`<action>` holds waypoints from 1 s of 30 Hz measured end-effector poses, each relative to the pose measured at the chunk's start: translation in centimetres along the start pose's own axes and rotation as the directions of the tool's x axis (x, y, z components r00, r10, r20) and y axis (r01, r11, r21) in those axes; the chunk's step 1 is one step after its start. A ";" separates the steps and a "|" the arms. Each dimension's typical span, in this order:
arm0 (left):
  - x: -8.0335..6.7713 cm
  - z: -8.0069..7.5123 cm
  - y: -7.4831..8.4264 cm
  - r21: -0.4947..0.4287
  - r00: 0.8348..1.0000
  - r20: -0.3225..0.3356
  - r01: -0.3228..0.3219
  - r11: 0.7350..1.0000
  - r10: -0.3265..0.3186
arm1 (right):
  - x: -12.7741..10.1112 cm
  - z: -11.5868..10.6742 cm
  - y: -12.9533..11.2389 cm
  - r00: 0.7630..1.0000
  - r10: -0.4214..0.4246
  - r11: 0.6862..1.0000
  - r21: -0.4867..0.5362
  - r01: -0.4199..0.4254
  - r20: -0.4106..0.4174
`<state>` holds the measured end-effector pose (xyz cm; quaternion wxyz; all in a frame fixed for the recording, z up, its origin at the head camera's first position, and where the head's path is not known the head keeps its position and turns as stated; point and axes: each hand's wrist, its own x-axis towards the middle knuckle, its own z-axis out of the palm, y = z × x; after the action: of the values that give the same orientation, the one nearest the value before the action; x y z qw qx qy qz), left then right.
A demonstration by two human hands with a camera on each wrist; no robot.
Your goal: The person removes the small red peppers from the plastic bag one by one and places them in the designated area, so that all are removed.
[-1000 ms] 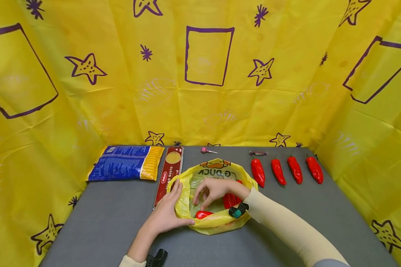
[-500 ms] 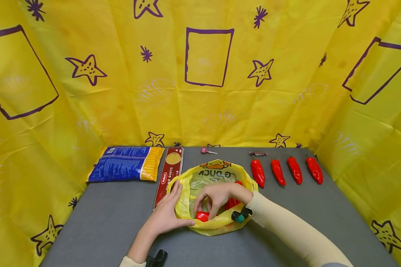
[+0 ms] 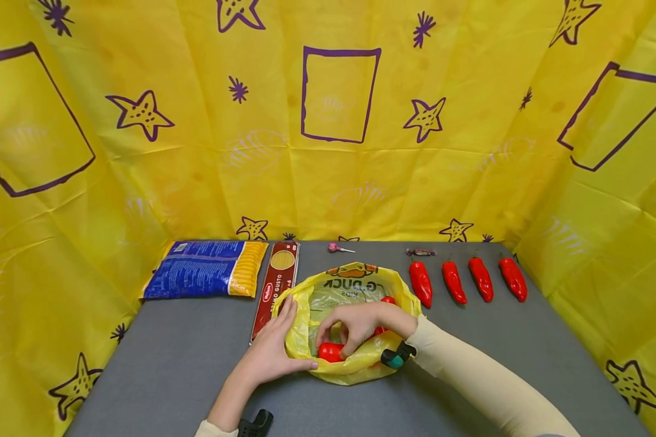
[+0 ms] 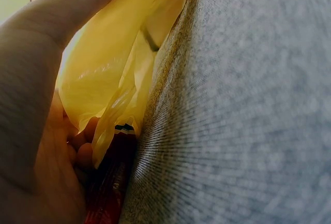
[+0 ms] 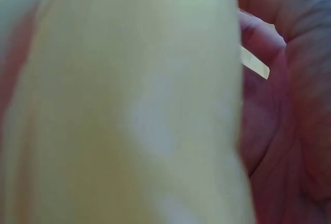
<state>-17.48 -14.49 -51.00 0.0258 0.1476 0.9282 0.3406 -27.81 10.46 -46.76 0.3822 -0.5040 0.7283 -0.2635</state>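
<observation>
Left to right across the desk (image 3: 169, 364).

Left hand (image 3: 273, 352): lies at the 9 o'clock side of the yellow bag (image 3: 355, 285), fingers straight and together along the rim, thumb laid along the near edge. It presses the plastic flat against the desk rather than gripping it; the left wrist view shows the bag film (image 4: 119, 63) draped over the palm.

Red pepper (image 3: 330, 351): inside the bag, at its 6 o'clock edge, just beside the left thumb tip. Long axis runs roughly 9-to-3, parallel to the near rim. A second red pepper (image 3: 385, 301) shows deeper in the bag, toward 2 o'clock.

Right hand (image 3: 361, 325): reaches into the bag from 4 o'clock, fingers curled down, tips on the near pepper, which lies at about 7 o'clock from the palm. It looks like a pinch from above, across the short axis. Right wrist view is blurred by plastic; no confirmation there.

Judgement: the right hand is the nearer and is the one on the pepper; the left only steadies the bag.

Four more peppers (image 3: 467, 280) lie in a row at 2 o'clock, well apart from both hands.
</observation>
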 end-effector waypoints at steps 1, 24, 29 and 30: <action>0.0 0.0 0.0 0.000 1.000 0.001 0.001 1.000 -0.001 | 0.0 0.1 0.1 1.000 0.001 1.000 -0.010 -0.001 -0.004; 0.0 -0.1 0.2 -0.008 1.000 0.011 0.016 1.000 -0.016 | -2.2 -1.4 -0.5 0.990 0.039 0.992 -0.116 -0.055 -0.134; 0.0 0.0 0.1 -0.001 1.000 0.005 0.017 1.000 -0.017 | -3.3 -2.2 -0.6 0.986 0.017 0.993 -0.114 -0.036 -0.164; 0.0 0.0 0.1 0.000 1.000 0.000 0.013 1.000 -0.013 | -3.5 -2.3 -0.7 0.984 0.012 0.992 -0.119 -0.034 -0.179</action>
<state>-17.48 -14.41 -50.95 0.0280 0.1417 0.9290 0.3406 -28.68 13.52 -43.88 0.2873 -0.4925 0.7800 -0.2579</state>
